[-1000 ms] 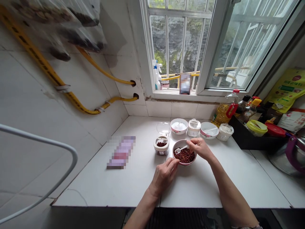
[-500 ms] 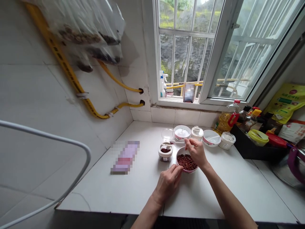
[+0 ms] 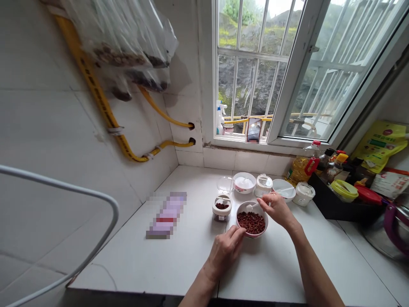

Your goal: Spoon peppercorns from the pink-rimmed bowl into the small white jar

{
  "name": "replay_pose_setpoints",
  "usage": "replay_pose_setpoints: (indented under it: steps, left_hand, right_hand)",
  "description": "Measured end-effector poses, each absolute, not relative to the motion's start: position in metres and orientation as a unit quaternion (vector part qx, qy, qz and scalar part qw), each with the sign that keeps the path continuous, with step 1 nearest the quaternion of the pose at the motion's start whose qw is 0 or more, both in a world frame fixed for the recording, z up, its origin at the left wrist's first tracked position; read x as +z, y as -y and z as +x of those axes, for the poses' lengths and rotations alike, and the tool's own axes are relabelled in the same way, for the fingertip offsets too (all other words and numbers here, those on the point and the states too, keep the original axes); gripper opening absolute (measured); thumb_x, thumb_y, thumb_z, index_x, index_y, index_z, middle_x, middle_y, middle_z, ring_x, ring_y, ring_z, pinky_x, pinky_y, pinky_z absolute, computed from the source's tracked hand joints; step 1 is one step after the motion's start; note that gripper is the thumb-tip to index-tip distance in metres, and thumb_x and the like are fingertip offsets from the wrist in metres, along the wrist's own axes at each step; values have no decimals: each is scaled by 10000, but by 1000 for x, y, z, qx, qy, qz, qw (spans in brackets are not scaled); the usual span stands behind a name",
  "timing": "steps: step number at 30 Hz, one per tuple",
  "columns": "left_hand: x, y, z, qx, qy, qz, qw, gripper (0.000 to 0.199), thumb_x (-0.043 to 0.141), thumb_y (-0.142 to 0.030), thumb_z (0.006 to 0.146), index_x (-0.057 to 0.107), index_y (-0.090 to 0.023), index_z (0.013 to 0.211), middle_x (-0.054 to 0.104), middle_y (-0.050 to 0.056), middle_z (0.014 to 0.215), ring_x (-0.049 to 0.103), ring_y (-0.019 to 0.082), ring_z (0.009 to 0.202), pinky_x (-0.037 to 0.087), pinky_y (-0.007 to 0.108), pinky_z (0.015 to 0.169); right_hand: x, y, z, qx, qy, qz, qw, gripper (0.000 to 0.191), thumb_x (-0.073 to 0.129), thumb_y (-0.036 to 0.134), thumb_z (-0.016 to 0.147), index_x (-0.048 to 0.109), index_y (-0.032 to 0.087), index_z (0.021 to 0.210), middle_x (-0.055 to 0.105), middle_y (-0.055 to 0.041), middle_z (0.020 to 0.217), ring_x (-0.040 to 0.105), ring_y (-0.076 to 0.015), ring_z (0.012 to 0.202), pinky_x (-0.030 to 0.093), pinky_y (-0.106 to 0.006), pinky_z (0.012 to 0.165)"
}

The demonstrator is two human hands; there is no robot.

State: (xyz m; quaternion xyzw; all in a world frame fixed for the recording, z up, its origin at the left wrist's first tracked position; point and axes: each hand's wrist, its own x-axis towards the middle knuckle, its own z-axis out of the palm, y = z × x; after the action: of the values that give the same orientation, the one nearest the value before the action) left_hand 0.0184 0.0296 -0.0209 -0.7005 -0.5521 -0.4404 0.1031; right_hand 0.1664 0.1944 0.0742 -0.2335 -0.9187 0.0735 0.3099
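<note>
My left hand (image 3: pixel 227 247) pinches the near left rim of a white bowl (image 3: pixel 242 207) with pink on its outside. Dark red peppercorn-like grains (image 3: pixel 252 223) lie in this bowl. Between the fingers of my right hand (image 3: pixel 277 207) is a small white spoon (image 3: pixel 252 207), its head over the bowl's far side, inside the rim. To the left of the bowl stands an uncovered clear jar (image 3: pixel 221 216) with a pale rim, holding similar dark red grains. A round clear lid (image 3: pixel 225 184) is behind the jar.
Along the back stand a bowl of white powder (image 3: pixel 244 183), two lidded jars (image 3: pixel 263 186) (image 3: pixel 303 194) and a bowl with a white spoon (image 3: pixel 283 190). An oil bottle (image 3: pixel 302 165) and a black condiment box (image 3: pixel 332 200) are at right. A blurred purple packet (image 3: pixel 168 215) lies left.
My right hand has brought the spoon from over the jar's right side to the bowl, its head now inside the rim. My left hand keeps hold of the bowl. The view has shifted slightly.
</note>
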Motion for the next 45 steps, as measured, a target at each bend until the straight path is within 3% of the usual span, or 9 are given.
replay_pose_setpoints:
  steps: [3,8,15,27,38,45]
  left_hand:
    - [-21,-31,18,-447,546,-700,109,252,407,-94,937,575,-202,1090,679,54,891,688,146,719,537,201,593]
    - [-19,-31,18,-440,550,-702,103,245,408,-95,942,583,-198,1079,672,50,858,672,137,668,539,202,584]
    - [-17,-30,18,-435,555,-701,108,226,428,-127,967,585,-187,1118,687,63,896,698,149,762,560,207,646]
    - [-18,-29,18,-425,565,-700,105,213,436,-130,980,588,-178,1121,700,64,936,700,148,775,555,213,664]
    - [-17,-29,17,-432,556,-699,122,215,457,-111,967,598,-166,1121,700,66,930,698,150,785,546,209,648]
    - [-17,-28,17,-427,559,-701,119,220,458,-106,962,594,-163,1125,702,62,928,699,142,768,548,203,640]
  right_hand:
    - [67,-201,173,7,935,-251,251,442,520,295,946,502,202,515,535,19,466,465,-132,496,375,-291,693]
    - [51,-193,154,-61,926,-252,275,377,491,274,977,573,194,618,644,-37,611,565,-171,615,356,-313,740]
    - [49,-186,157,74,922,-216,313,442,431,322,1007,504,202,588,561,12,543,489,-137,560,369,-289,761]
    - [46,-187,160,109,907,-253,320,467,425,318,982,409,206,530,459,38,481,405,-117,496,373,-289,779]
    - [40,-183,152,186,893,-253,323,455,427,332,948,342,208,518,420,38,451,406,-119,499,390,-290,727]
    - [46,-190,160,262,853,-300,338,497,430,391,933,365,210,475,432,26,447,401,-111,476,350,-265,576]
